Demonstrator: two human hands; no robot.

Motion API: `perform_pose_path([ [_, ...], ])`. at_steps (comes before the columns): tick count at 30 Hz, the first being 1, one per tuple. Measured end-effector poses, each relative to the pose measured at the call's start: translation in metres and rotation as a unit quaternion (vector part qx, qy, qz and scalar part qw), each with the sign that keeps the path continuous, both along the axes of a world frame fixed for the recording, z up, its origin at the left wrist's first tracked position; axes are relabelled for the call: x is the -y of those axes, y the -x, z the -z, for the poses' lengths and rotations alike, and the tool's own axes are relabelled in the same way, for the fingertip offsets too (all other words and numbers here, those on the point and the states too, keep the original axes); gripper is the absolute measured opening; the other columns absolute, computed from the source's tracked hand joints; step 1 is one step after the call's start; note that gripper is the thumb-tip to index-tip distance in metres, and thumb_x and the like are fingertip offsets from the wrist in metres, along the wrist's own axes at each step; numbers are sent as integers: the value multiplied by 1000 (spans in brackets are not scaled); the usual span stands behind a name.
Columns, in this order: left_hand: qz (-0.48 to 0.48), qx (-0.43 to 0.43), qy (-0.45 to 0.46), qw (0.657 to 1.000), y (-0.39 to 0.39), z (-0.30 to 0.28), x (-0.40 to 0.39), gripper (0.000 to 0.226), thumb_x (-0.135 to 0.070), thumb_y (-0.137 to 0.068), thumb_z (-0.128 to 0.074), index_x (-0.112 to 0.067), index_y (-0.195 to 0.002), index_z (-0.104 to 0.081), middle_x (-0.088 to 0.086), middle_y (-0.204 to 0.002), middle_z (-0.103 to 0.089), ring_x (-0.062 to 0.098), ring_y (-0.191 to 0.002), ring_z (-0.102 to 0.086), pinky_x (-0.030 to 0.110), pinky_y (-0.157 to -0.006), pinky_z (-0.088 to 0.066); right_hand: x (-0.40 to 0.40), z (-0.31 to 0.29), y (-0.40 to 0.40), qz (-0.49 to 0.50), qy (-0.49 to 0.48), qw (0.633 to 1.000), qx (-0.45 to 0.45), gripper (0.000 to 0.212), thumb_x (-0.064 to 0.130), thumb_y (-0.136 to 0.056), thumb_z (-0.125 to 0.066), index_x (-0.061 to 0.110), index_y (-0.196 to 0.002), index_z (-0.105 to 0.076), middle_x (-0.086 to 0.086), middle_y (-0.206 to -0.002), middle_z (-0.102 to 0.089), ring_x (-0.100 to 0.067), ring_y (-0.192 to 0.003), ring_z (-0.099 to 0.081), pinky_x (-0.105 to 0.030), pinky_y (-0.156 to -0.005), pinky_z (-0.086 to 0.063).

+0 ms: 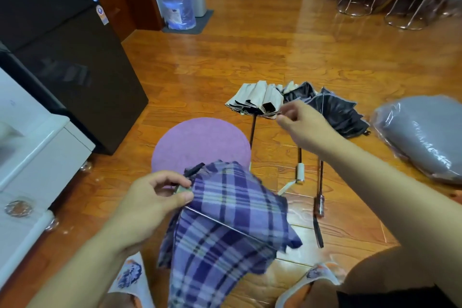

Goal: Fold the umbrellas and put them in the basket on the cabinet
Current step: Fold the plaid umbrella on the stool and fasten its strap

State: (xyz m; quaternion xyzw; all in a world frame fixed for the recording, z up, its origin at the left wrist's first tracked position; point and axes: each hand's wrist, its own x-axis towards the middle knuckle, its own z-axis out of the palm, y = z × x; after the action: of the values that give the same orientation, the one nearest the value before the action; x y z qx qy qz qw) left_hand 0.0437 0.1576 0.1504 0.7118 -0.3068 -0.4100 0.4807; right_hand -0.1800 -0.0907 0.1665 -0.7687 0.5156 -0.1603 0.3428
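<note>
Left hand pinches the strap tab at the edge of the plaid umbrella, which sits collapsed but loose in the lap area, so I'd say it's mid-fold, not wrapped yet. Right hand hovers over the floor, fingers loosely curled, holding nothing that I can see. Beige umbrella and black umbrella lie untied on the floor; no basket in sight, so most is left.

Bare wooden floor is lying open toward twelve o'clock, offering a hand free passage. At one o'clock three collapsed umbrellas, beige, black and navy, are crowding the boards, their shafts running back toward six. A grey plastic-wrapped bundle is blocking three o'clock; a dark refrigerator and white cabinet are walling off nine through eleven.
</note>
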Motion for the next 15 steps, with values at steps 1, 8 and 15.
perform_pose_path([
  [1,-36,-17,0,999,-2,2,0,18,2,-77,-81,-15,-81,-77,24,-101,-73,31,-84,-71,56,-92,-56,-6,-4,4,3,-22,1000,5,33,40,-102,-54,19,-128,-57,-1,-118,-62,-22,-106,-62,-47,-93,-54],
  [8,-237,-207,36,949,-9,-2,13,8,-11,-95,-68,-6,-96,-61,0,-77,-77,16,-84,-72,31,-65,-62,-72,-20,12,-100,151,983,-9,18,37,-97,-57,24,-85,-60,8,-82,-57,-9,-78,-54,-32,-64,-40],
  [15,-243,-269,77,929,-38,-12,19,10,-17,-98,-66,-8,-100,-63,6,-95,-73,14,-80,-77,40,-83,-63,-83,8,7,37,-329,943,40,39,53,-97,-57,21,-120,-53,-3,-117,-60,-29,-101,-67,-53,-82,-61],
])
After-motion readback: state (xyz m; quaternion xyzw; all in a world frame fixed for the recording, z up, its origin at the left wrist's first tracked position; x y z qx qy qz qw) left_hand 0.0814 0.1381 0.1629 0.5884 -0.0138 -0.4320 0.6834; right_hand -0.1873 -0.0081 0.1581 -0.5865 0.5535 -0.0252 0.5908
